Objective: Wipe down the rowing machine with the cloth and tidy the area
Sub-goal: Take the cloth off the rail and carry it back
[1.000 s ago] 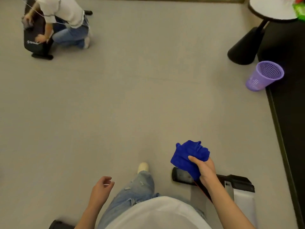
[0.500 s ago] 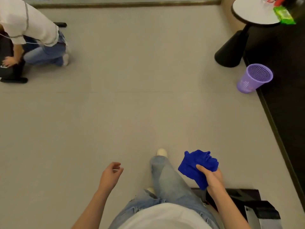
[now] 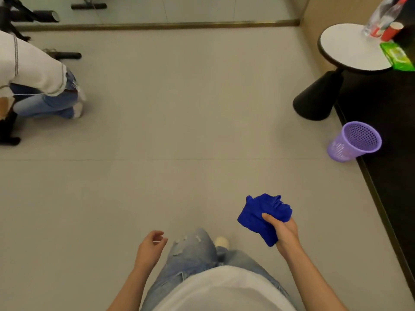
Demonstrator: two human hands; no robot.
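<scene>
A crumpled blue cloth [image 3: 260, 212] is bunched in my right hand [image 3: 284, 232], held in front of me at lower right above the grey floor. My left hand [image 3: 150, 248] hangs at lower centre with loosely curled fingers and nothing in it. My legs in light jeans and one pale shoe [image 3: 221, 241] show between the hands. The rowing machine is out of view.
A purple mesh waste basket [image 3: 352, 142] stands at right by a black mat [image 3: 390, 176]. A round white side table [image 3: 350, 48] on a black cone base holds a bottle, a red cup and a green wipes pack. Another person [image 3: 38, 81] kneels at far left beside black equipment.
The view has moved forward and tilted up: the rowing machine's black end has dropped out of frame. The table and basket now sit lower and nearer. My right hand keeps the cloth.
</scene>
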